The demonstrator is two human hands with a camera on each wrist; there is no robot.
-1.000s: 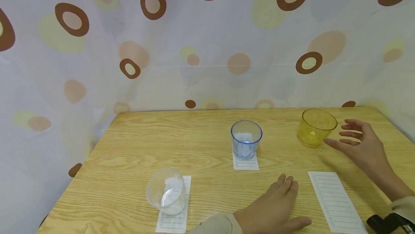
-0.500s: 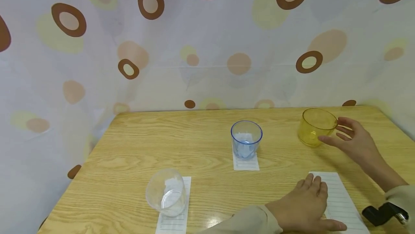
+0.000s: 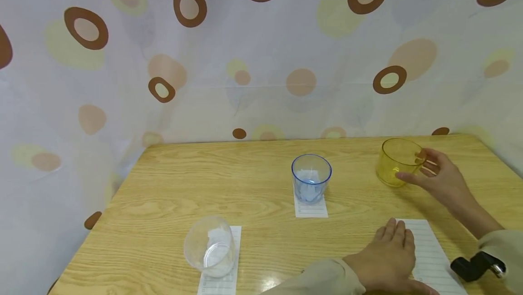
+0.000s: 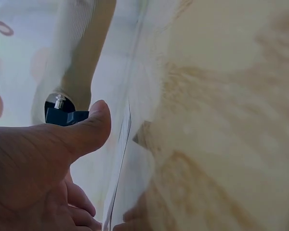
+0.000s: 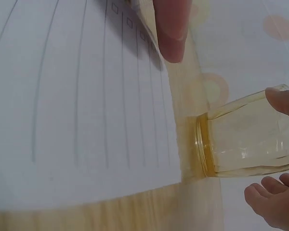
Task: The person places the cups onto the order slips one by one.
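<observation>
At the back right of the table stands a yellow see-through cup (image 3: 388, 168). My right hand (image 3: 443, 184) grips its right side, the thumb across the front and the fingers bent round behind the rim. In the right wrist view the thumb (image 5: 284, 102) overlaps the upper part of the cup (image 5: 245, 139), and the fingers are on the opposite side. Nearer the front, my left hand (image 3: 386, 258) lies palm down with straight fingers over a white lined sheet (image 3: 435, 254), hiding its left part. The left wrist view shows the left thumb (image 4: 98, 130) beside the thin sheet edge.
A blue-rimmed clear cup (image 3: 300, 190) stands mid-table on a lined slip (image 3: 312, 212), white material showing through. At the front left, a colourless cup (image 3: 194, 245) sits over another lined slip (image 3: 218, 284). A patterned cloth (image 3: 261, 109) hangs behind the table (image 3: 184, 181).
My right hand has moved left, from beside the yellow cup to around its right side. My left hand has slid right across the table onto the lined sheet.
</observation>
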